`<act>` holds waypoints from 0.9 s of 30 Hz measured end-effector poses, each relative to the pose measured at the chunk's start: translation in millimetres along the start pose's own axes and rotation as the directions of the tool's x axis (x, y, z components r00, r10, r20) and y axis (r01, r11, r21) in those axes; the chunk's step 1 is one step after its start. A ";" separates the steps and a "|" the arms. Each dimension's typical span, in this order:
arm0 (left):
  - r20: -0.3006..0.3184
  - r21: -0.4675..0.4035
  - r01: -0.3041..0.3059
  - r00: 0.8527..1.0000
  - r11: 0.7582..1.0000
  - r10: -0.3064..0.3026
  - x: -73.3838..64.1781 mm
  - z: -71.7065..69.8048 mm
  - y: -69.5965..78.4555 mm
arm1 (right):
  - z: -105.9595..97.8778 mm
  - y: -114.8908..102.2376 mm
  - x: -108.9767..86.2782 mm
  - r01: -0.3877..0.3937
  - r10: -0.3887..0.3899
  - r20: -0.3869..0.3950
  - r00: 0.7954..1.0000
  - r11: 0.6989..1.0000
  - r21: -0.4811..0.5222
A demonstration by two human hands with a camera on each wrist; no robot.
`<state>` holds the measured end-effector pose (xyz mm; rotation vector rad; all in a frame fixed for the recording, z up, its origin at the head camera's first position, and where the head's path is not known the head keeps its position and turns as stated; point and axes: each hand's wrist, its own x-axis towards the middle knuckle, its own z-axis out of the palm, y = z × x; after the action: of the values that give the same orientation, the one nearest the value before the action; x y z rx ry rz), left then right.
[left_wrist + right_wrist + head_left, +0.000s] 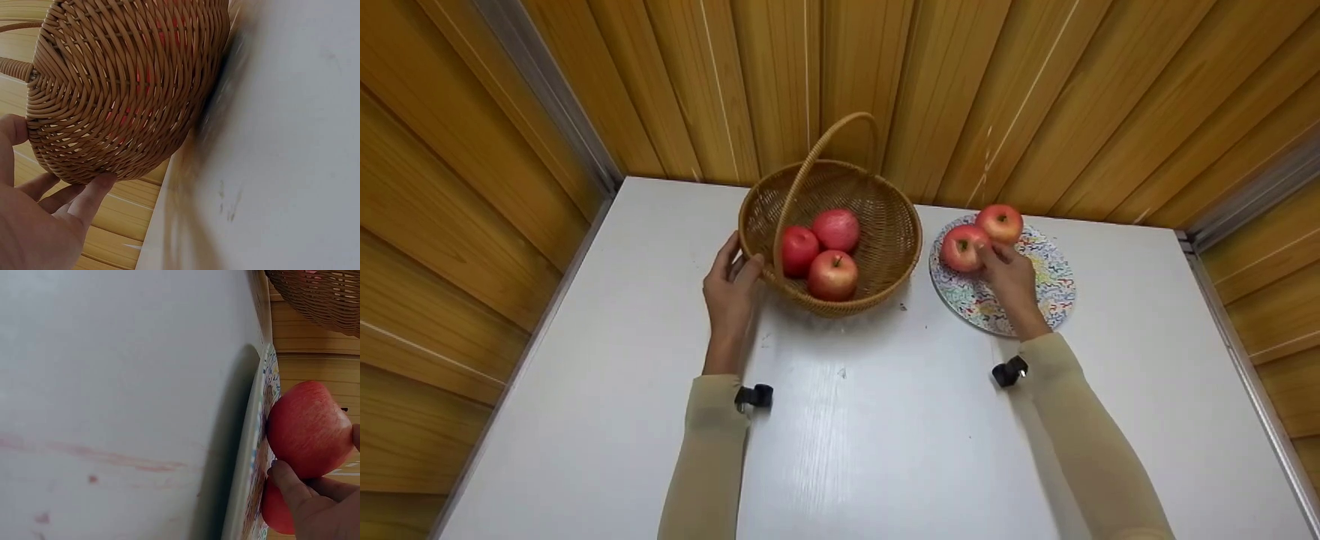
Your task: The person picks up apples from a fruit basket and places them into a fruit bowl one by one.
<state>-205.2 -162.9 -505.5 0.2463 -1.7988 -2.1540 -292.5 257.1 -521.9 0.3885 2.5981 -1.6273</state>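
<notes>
A round wicker basket (885, 289) with a tall arched handle stands at the back of the table. Three red apples (832, 276) lie inside it. My left hand (730, 296) holds the basket's left side, thumb at the rim; the left wrist view shows fingertips (104, 179) against the woven wall. To the right is a plate (1057, 289) with a colourful pattern. My right hand (1011, 281) grips the nearer red apple (309, 430) there between thumb and fingers. A second apple (1000, 223) sits on the plate just behind it, partly hidden in the right wrist view.
The white table (870, 435) ends against a wood-plank wall (855, 82) close behind the basket. Plank side walls stand at left and right, with metal strips along the edges. Small dark specks and reddish smears mark the tabletop.
</notes>
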 end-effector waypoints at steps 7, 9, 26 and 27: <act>0.005 0.007 -0.004 1.000 1.000 0.004 -5.0 0.5 10.5 | 0.5 -1.8 0.1 -0.011 0.010 -0.021 1.000 1.000 -0.029; 0.005 0.004 -0.006 1.000 1.000 0.006 -5.4 0.5 10.9 | 1.1 -1.5 0.8 0.001 -0.003 -0.047 0.999 0.999 -0.053; 0.001 0.004 -0.011 1.000 1.000 0.011 -5.9 1.6 11.4 | 0.7 0.3 3.1 -0.028 0.025 -0.082 0.996 0.999 -0.035; 0.001 0.003 -0.013 1.000 1.000 0.013 -5.8 1.6 11.2 | 0.5 0.2 3.1 -0.027 0.024 -0.087 0.996 0.999 -0.034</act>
<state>-198.8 -161.1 -494.6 0.2334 -1.7995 -2.1435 -295.5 257.3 -522.9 0.4983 2.6683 -1.5888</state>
